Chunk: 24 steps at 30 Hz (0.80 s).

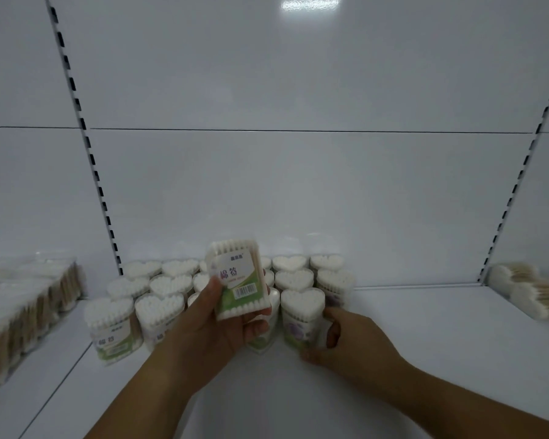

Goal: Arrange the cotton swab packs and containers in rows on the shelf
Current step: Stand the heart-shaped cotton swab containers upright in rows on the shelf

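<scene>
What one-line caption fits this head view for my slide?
Left hand holds a cotton swab pack over heart-shaped containers in rows; right hand grips the front-right container on the shelf.

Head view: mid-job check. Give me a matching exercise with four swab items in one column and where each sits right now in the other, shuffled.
Items
1. rectangular pack
2. front-right heart-shaped container
3. wooden-stick packs
4. loose swab bundles

Places
A. lying in the bay on the far right
B. held above the rows by the left hand
C. standing on the shelf, right hand around its side
D. lined up in the bay on the far left

Pairs: 1-B, 2-C, 3-D, 4-A
</scene>
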{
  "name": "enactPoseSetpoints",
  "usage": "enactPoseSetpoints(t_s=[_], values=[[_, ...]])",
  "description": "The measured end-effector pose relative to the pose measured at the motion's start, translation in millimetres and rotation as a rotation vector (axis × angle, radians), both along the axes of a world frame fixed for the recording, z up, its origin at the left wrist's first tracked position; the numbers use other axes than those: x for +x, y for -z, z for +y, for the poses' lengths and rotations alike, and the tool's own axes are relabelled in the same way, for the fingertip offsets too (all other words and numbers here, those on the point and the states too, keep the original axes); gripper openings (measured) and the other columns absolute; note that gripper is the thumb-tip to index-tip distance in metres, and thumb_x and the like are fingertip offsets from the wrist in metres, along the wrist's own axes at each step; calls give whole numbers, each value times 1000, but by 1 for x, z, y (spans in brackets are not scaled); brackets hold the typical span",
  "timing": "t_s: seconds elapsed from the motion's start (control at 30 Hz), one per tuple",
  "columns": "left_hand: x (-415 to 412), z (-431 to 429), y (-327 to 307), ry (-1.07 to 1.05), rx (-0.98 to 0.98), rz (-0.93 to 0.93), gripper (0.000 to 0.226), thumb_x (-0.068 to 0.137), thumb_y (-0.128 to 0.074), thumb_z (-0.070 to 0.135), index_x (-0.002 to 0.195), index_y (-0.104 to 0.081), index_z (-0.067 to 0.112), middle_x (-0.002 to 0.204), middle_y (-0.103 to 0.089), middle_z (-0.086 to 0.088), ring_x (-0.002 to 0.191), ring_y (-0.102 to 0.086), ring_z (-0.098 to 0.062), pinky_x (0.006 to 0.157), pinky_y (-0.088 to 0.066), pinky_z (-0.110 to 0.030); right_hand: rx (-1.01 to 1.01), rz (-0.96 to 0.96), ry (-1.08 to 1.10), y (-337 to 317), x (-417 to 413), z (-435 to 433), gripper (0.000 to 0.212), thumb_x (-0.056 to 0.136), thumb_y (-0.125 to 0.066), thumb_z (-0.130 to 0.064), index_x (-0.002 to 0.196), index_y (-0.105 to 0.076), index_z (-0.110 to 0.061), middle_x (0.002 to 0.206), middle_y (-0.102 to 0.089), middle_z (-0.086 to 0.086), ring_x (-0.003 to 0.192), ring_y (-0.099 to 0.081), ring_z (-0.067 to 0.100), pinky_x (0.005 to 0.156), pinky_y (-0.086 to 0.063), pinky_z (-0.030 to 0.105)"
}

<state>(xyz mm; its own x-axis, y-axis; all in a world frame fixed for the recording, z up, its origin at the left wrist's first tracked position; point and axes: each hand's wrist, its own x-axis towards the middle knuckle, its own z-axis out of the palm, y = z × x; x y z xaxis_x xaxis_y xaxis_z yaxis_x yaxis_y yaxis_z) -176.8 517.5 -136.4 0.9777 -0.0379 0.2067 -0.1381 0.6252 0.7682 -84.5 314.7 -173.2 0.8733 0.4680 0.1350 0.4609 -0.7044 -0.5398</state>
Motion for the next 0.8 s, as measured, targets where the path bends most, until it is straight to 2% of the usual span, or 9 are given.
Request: enactPoseSetpoints(t_s=[0.13, 0.27, 0.33, 0.4, 0.47, 0.57, 0.67, 0.73, 0.8], values=[[-2, -4, 4, -52, 133, -25, 74, 39, -90, 63, 94, -78, 15, 86, -73, -10, 71, -70, -20, 58, -57, -29, 128, -89, 42, -24, -5, -17, 39, 69, -68, -62, 93, -64, -32, 61, -56, -8, 55, -49, 0, 58, -40, 19], [-9, -29, -6, -192, 599, -45, 59, 36, -90, 59, 86, -78, 29, 83, -76, -2, 75, -71, -12, 61, -53, -18, 494, 64, -210, -77, -23, -28, 50, 66, -57, -80, 99, -61, -42, 79, -65, -13, 65, -60, 3, 56, -44, 13], [-12, -49, -13, -171, 804, -90, 42, 45, -86, 41, 86, -75, 39, 81, -75, 9, 74, -70, -3, 62, -51, -12, 378, 59, -296, -83, -36, -27, 50, 62, -57, -78, 103, -57, -50, 93, -64, -23, 77, -63, 3, 61, -47, 14], [-14, -62, -19, -79, 892, -108, 44, 53, -83, 38, 94, -70, 47, 91, -74, 15, 83, -70, 0, 66, -51, -11, 315, -9, -319, -84, -44, -29, 47, 61, -60, -72, 102, -56, -51, 94, -65, -24, 79, -63, 1, 62, -47, 13], [-8, -61, -19, -190, 1070, -150, 49, 51, -78, 55, 98, -63, 55, 98, -69, 28, 89, -64, 10, 71, -46, -5, 359, -69, -242, -83, -38, -40, 43, 60, -64, -67, 99, -59, -49, 88, -67, -21, 71, -63, 1, 59, -47, 12], [9, -49, -29, -554, 1582, -349, 78, 52, -48, 85, 122, -51, 49, 118, -47, 36, 106, -37, 18, 88, -24, 3, 241, -168, 40, -74, -15, -60, 40, 60, -65, -66, 92, -61, -43, 84, -66, -19, 68, -61, -1, 61, -50, 19], [34, -41, -29, -456, 2006, -342, 103, 70, -43, 84, 150, -24, 23, 155, -24, 8, 140, -12, -4, 112, -14, -20, -44, -170, 119, -47, -3, -58, 45, 67, -67, -65, 100, -54, -39, 93, -59, -18, 77, -56, 2, 62, -40, 15], [49, -40, -23, -269, 2295, -222, 102, 81, -39, 77, 154, 0, 18, 162, 6, 0, 148, 11, -18, 119, -4, -41, -47, -178, 88, -30, -2, -45, 35, 74, -65, -60, 98, -51, -38, 91, -54, -17, 83, -55, 6, 60, -34, 10], [58, -38, -18, -171, 2392, -132, 95, 88, -37, 70, 153, 9, 18, 161, 16, -3, 147, 17, -24, 119, -2, -50, 19, -179, 73, -20, -1, -33, 39, 81, -61, -56, 112, -49, -37, 104, -55, -16, 98, -57, 9, 73, -41, 16]])
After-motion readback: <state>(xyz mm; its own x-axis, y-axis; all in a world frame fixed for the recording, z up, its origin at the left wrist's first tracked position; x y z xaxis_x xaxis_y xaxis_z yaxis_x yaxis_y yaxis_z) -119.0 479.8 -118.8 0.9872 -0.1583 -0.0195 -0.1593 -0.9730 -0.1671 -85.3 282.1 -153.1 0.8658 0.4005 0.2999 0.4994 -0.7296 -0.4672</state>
